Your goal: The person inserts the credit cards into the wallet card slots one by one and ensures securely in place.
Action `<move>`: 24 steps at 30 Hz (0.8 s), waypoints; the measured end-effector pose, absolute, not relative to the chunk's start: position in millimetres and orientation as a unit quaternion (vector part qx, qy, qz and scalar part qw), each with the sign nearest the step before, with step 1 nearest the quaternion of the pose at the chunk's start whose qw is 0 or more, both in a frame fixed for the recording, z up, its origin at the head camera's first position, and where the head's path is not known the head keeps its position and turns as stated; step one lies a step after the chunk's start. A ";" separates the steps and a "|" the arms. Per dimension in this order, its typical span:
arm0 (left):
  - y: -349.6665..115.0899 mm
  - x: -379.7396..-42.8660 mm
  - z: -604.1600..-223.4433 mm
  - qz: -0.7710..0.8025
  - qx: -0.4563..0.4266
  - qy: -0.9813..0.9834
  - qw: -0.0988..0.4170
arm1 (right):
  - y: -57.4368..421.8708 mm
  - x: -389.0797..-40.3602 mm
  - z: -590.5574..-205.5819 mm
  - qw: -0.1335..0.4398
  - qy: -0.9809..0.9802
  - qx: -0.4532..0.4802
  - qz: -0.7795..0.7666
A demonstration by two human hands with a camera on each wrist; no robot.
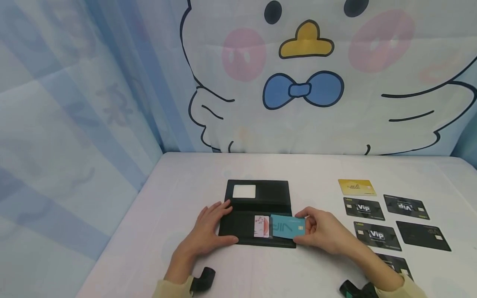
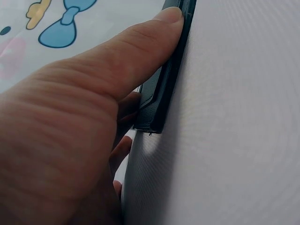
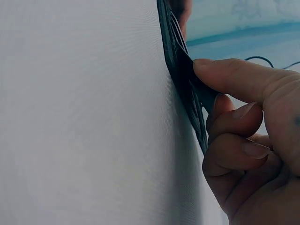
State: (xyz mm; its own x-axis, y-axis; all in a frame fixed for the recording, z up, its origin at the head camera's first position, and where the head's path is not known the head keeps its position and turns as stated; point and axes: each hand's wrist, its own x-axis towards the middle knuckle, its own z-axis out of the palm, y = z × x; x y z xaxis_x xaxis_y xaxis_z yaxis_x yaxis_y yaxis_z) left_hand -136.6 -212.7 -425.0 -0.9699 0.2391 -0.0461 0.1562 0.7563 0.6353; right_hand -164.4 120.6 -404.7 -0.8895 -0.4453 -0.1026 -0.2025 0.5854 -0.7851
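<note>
At lower centre, right hand point(image 1: 322, 231) pinches blue card point(image 1: 287, 227), which tilting could jam against the wallet point(image 1: 261, 207) touched by outspread left hand point(image 1: 208, 229).

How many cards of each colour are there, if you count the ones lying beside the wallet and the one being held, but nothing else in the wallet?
Gold card: 1
Black cards: 5
Blue card: 1
Total: 7
</note>
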 end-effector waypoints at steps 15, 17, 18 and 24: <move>-213.5 -136.5 -426.2 0.331 0.109 0.935 0.061 | 122.6 -168.5 -411.9 0.172 0.850 -0.209 -0.452; -213.4 -136.7 -426.2 0.329 0.109 0.936 0.060 | 120.8 -167.8 -413.7 0.170 0.846 -0.211 -0.458; -213.3 -136.9 -426.4 0.329 0.109 0.936 0.060 | 119.6 -167.3 -414.6 0.168 0.846 -0.213 -0.460; -213.3 -136.7 -426.9 0.327 0.110 0.937 0.058 | 112.3 -163.0 -415.4 0.165 0.849 -0.208 -0.457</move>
State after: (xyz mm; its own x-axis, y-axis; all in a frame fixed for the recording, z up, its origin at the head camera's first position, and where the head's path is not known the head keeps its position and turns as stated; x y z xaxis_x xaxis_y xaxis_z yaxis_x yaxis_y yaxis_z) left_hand -136.7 -213.3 -426.9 -0.9689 0.2444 -0.0376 0.1680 0.7622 0.6252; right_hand -163.0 112.3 -415.4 -0.8590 -0.5042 -0.0893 -0.2033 0.4959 -0.8442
